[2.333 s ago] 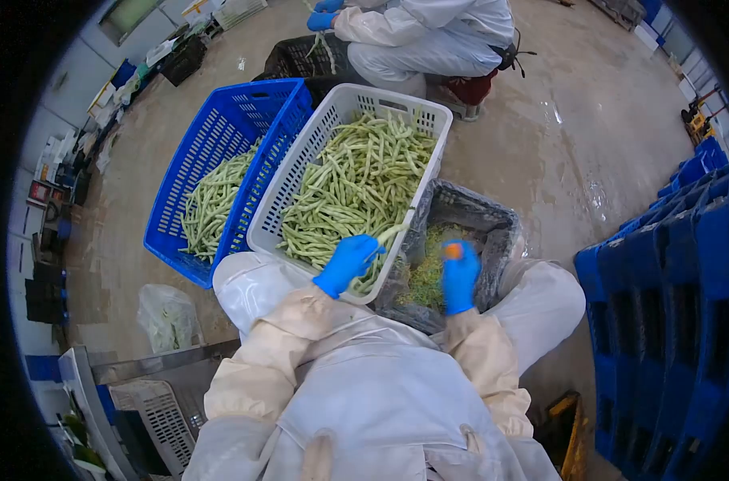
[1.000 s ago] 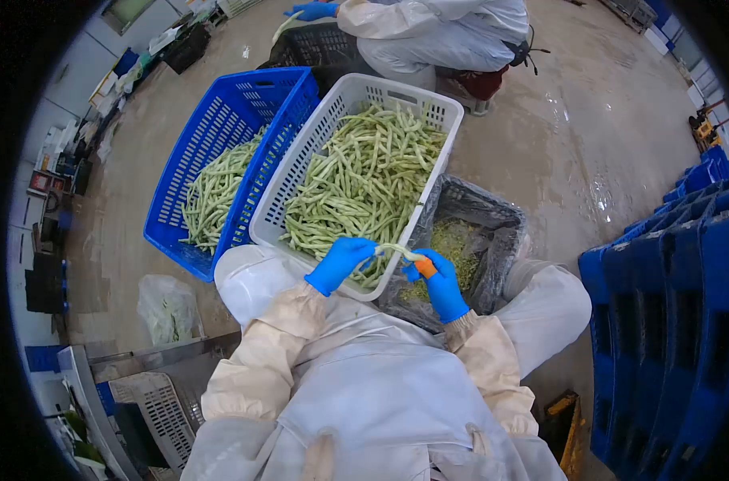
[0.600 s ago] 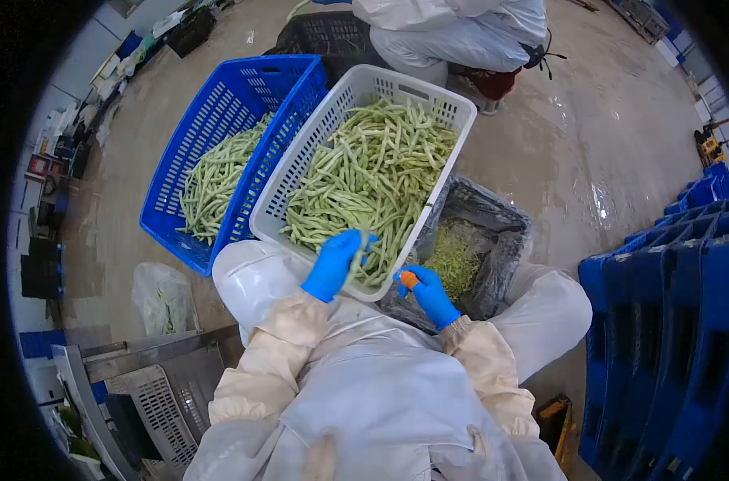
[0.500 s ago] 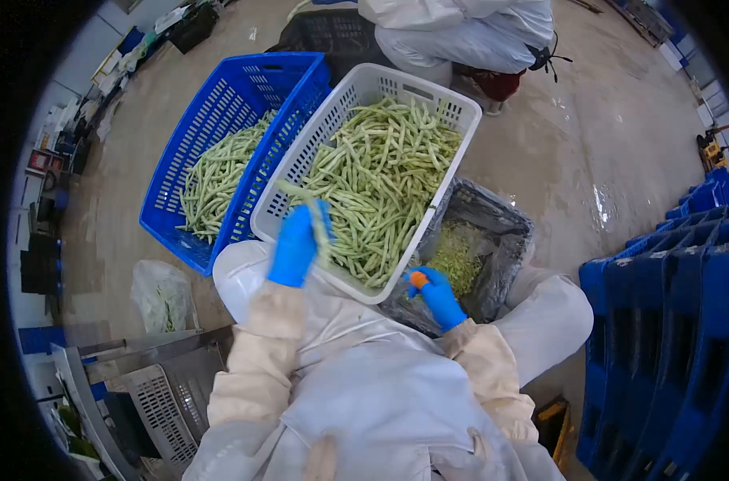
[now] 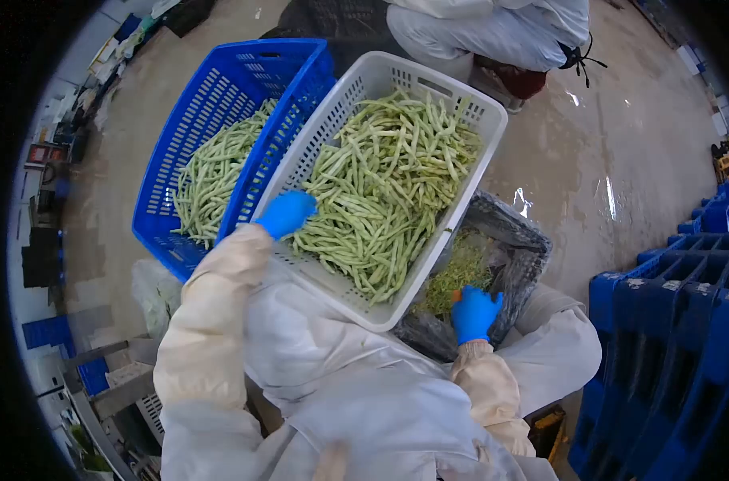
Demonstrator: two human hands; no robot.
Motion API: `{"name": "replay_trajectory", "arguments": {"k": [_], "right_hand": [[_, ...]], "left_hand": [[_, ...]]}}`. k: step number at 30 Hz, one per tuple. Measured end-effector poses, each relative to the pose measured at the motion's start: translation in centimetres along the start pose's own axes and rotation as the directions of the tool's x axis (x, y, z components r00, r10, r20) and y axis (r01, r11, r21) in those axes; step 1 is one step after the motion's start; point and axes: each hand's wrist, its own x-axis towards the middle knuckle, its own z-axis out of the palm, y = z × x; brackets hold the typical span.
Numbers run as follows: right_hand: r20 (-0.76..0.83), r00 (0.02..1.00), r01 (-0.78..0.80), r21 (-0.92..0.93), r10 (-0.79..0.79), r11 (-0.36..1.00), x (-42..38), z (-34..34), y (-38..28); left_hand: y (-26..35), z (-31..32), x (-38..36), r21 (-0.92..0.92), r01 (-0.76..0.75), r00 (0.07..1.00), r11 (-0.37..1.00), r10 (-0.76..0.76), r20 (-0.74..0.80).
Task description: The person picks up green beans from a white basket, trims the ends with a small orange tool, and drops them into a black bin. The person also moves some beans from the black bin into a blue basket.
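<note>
A white crate [image 5: 356, 311] full of green beans [image 5: 380, 192] rests by my lap. My left hand [image 5: 287, 214], in a blue glove, is over its left side, its fingertips at the beans; whether they hold one is hidden. My right hand [image 5: 476, 313], also gloved in blue, is at the lined bin [image 5: 533, 244] with bean trimmings [image 5: 465, 268]. Its fingers are closed on a small orange item [image 5: 456, 296], too small to name. More beans [image 5: 216, 172] lie in the blue crate [image 5: 157, 152] on the left.
A person [image 5: 493, 36] in pale clothing sits beyond the crates. Blue pallets [image 5: 669, 345] are stacked at the right. A clear plastic bag [image 5: 154, 293] lies left of my legs, near a metal frame [image 5: 112, 405]. The floor [image 5: 613, 152] looks wet.
My left hand has moved left and up to the crate's side, and the bean it held no longer shows. My right hand has moved right over the bin. The view has shifted slightly.
</note>
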Motion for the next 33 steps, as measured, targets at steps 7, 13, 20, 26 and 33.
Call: {"name": "replay_trajectory", "arguments": {"k": [7,13,20,26,33], "right_hand": [[0.172,0.978,0.023,0.484,-0.121,0.875,0.5,1.1,-0.1],[0.105,0.979,0.073,0.61,-0.172,0.789,0.2,1.6,-1.0],[-0.069,0.995,0.097,0.724,-0.068,0.683,0.6,-1.1,-1.3],[0.164,0.986,-0.166,0.984,-0.044,-0.063,-0.1,-4.1,-2.8],[0.126,0.91,-0.25,0.927,-0.396,-0.28,-2.0,-6.6,-0.6]], "left_hand": [[-0.4,17.1,6.6,0.366,0.092,0.951,0.926,-0.191,0.244],[0.3,17.8,5.5,0.498,0.058,0.973,0.865,-0.161,0.166],[2.7,4.1,1.2,0.227,0.146,0.986,0.963,-0.162,0.051],[13.3,-1.5,-4.9,-0.525,-0.054,0.994,0.849,-0.004,-0.109],[17.9,0.4,-8.4,-0.561,-0.218,0.945,0.798,0.027,-0.327]]}}
